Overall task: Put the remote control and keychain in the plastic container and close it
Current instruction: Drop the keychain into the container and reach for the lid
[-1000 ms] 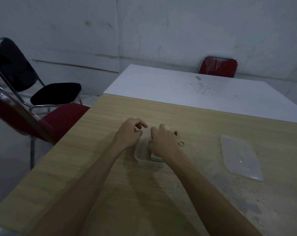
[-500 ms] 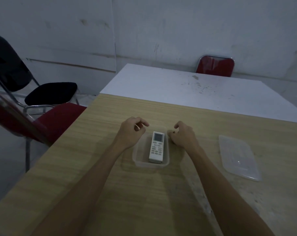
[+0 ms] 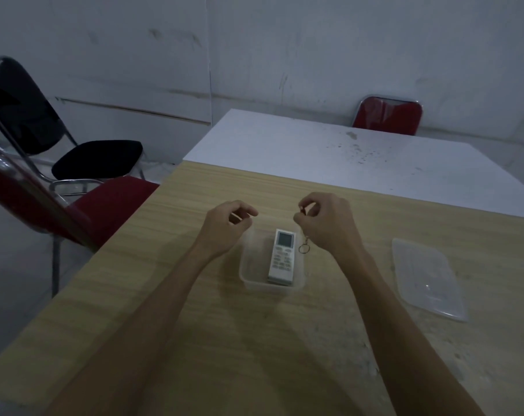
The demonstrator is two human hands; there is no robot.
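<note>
Your right hand [image 3: 326,226] pinches the keychain [image 3: 304,246], ring dangling over the container [image 3: 248,265] (remote [image 3: 281,256] inside). Left hand [image 3: 224,226] loosely curled, empty, at its far-left rim. Lid [image 3: 425,280] right, on tabletop [image 3: 254,340].

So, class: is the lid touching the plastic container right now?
Apart. The head view shows bare wooden table between the lid, lying flat off to the right, and the plastic container holding the remote control.

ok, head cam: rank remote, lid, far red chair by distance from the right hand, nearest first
From the right hand:
1. Remote, in the container just below-left of it.
2. Lid, flat on the table to its right.
3. Red chair, beyond the white table.
</note>
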